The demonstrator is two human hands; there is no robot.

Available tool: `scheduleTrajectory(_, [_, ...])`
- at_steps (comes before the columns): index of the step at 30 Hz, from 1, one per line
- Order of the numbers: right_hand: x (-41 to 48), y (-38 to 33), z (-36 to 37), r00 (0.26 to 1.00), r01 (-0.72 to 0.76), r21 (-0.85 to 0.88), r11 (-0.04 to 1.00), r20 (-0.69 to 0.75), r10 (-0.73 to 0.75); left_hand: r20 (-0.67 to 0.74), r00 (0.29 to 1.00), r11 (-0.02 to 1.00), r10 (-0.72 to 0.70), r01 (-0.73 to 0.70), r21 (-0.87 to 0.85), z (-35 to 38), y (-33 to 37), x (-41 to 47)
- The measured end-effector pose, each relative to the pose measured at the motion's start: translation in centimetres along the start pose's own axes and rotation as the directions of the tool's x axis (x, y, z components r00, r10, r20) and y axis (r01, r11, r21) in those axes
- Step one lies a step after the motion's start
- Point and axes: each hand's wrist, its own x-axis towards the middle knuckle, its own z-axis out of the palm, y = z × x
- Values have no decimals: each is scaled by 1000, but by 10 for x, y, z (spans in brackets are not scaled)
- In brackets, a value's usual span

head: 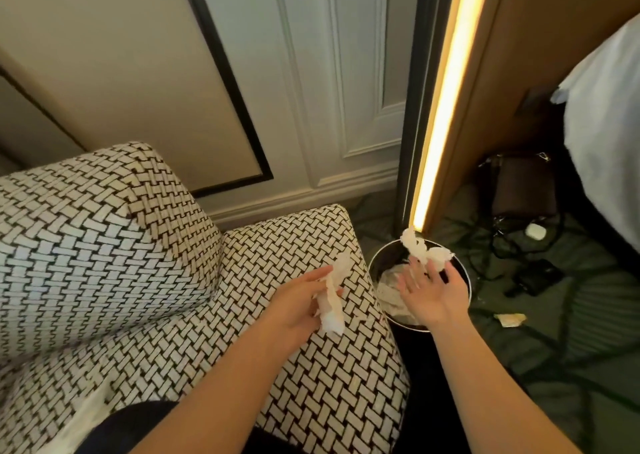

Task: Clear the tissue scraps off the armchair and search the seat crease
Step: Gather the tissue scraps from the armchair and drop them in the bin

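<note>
Your left hand [298, 304] sits at the centre of the view, above the right-hand arm of the armchair [104, 246], which is covered in a black-and-white woven pattern. Its fingers are curled round a tissue wad [330, 306]. The wad runs from the fingertips down to the heel of the hand and stands out at both ends.

Your right hand [429, 294] is at 3 o'clock of the left hand, palm up, directly over the waste bin [371, 268]. Its fingers [410, 273] are wide and straight and grip nothing. Loose tissue scraps [420, 246] lie at 12 o'clock of this hand, at the fingertips. You cannot tell whether they touch the fingertips or are just clear of them.

The waste bin stands on the floor [571, 332], just beside the armchair at its 3 o'clock. Crumpled paper [388, 291] lies inside it.

At 12 o'clock of the bin a lit light strip [446, 100] runs up the wall edge. At 3 o'clock of the bin, cables [502, 246] and a small paper scrap [509, 319] lie on the floor. A bed [606, 124] with white bedding fills the 2 o'clock corner.
</note>
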Motion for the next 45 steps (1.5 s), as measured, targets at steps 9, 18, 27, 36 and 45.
scheduleTrajectory(9, [-2,-5,2,990,141,-423,895,73,-122,62,998,990,-25,34,-138,33,-3,15])
scheduleTrajectory(18, [-5,13,0,846,60,-492,869,487,218,185,974,986,133,-111,-126,48,-15,11])
scheduleTrajectory(27, [-3,14,-1,940,-8,-420,908,306,150,290,942,894,170,-271,356,44,-15,3])
scheduleTrajectory(36, [-2,1,-1,975,-102,35,994,203,93,217,961,902,174,-244,356,28,-21,4])
scheduleTrajectory(45, [-13,3,-4,961,-133,165,977,263,86,182,967,917,177,-230,327,12,-18,-11])
